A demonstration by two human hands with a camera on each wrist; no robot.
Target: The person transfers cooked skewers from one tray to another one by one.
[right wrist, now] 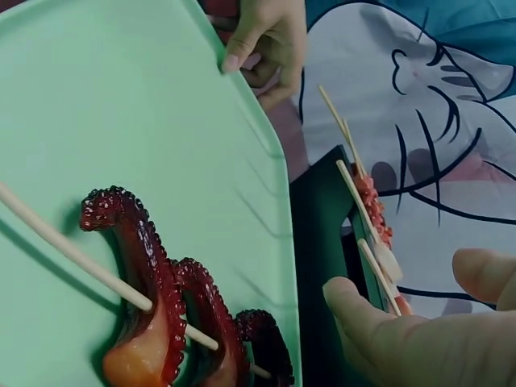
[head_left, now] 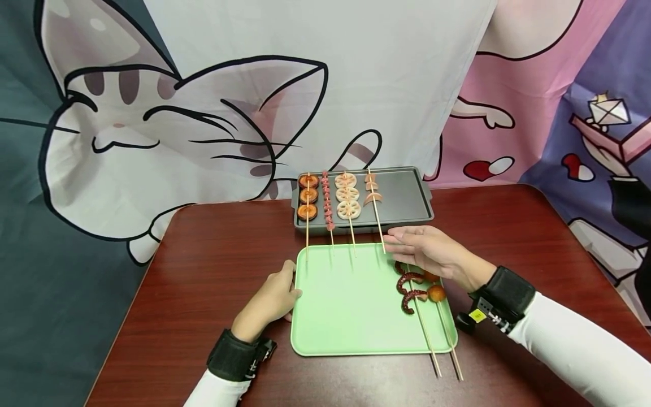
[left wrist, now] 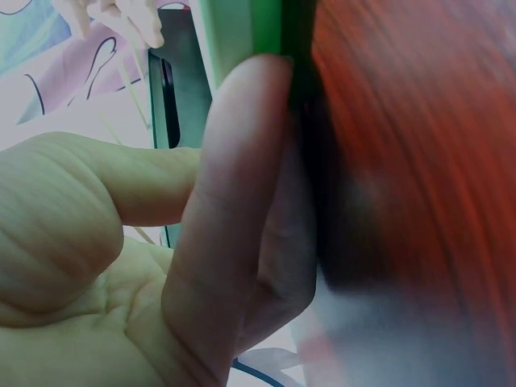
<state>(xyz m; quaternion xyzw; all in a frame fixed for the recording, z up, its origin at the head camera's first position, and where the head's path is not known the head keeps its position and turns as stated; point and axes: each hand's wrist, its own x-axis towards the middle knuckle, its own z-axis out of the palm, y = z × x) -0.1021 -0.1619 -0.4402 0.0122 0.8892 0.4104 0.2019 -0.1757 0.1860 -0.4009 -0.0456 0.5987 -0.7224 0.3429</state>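
My left hand [head_left: 272,297] grips the left edge of a light green tray [head_left: 351,316], its thumb at the rim and its fingers curled below it. Over the tray's far right corner, my right hand [head_left: 432,251] has its fingers stretched out, the tips close to the stick of the skewer with pinkish curved pieces [head_left: 373,197]. A skewer of dark red octopus tentacles [right wrist: 149,266] lies on the tray's right side, under the right hand. Beside it is a skewer with orange-brown balls [head_left: 436,293], partly hidden by that hand.
Behind the green tray stands a dark grey baking tray [head_left: 407,195]. It holds skewers of mushroom caps [head_left: 307,212], small pink pieces [head_left: 327,203] and lotus root slices [head_left: 348,210], their sticks reaching over the green tray. A cartoon-printed cloth [head_left: 396,68] hangs behind the brown table [head_left: 218,243].
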